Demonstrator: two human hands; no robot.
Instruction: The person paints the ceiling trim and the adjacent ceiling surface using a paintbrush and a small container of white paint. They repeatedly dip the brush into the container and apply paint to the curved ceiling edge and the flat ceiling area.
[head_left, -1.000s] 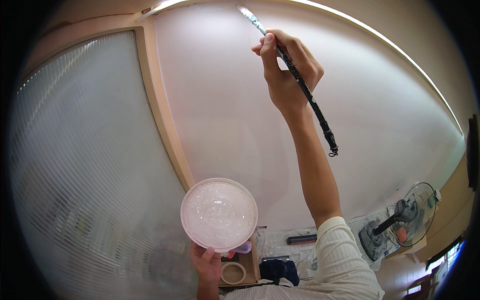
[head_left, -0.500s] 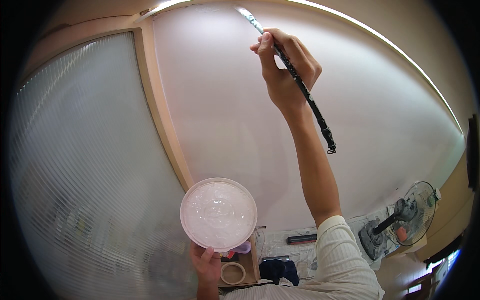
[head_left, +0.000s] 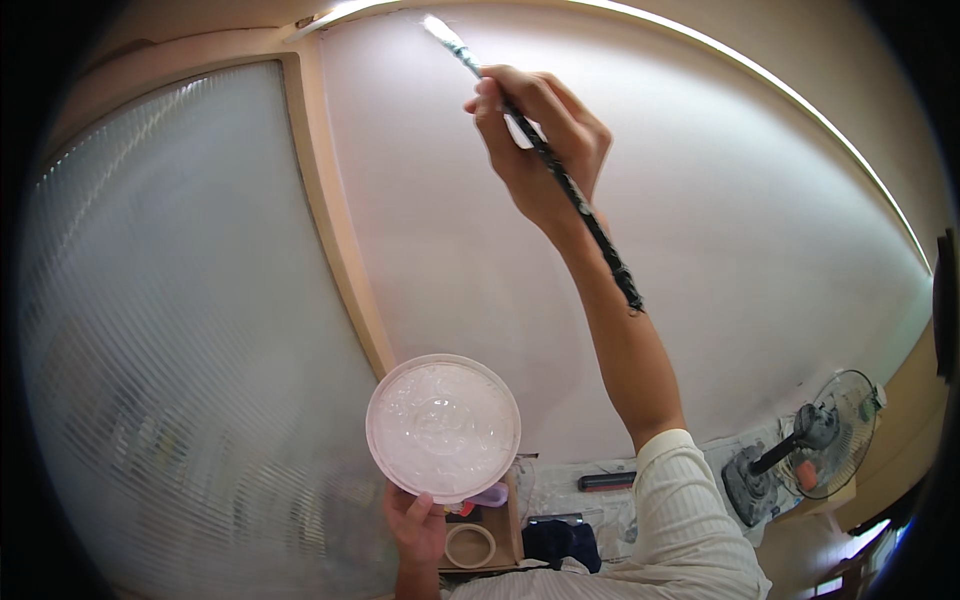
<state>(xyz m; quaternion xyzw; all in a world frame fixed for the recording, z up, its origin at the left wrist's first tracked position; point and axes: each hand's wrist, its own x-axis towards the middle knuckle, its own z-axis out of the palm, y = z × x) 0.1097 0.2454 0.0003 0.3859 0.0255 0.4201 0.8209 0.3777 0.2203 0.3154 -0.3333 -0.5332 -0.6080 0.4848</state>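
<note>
Paintbrush (head_left: 545, 160) sits high against the pale wall (head_left: 720, 230), its bristle tip just under the ceiling line, our right hand (head_left: 535, 135) clenched around its dark handle. Our left hand (head_left: 418, 520) grasps the round white dish (head_left: 443, 427) from below. We judge we are cutting in the top edge; next calls for 1 steady, level stroke.

Right arm's stretched way up toward 12 o'clock, right hand (head_left: 540, 150) pinched closed up top. Left hand (head_left: 415, 520) sits low around 6 o'clock, fingers curled, thumb up.
</note>
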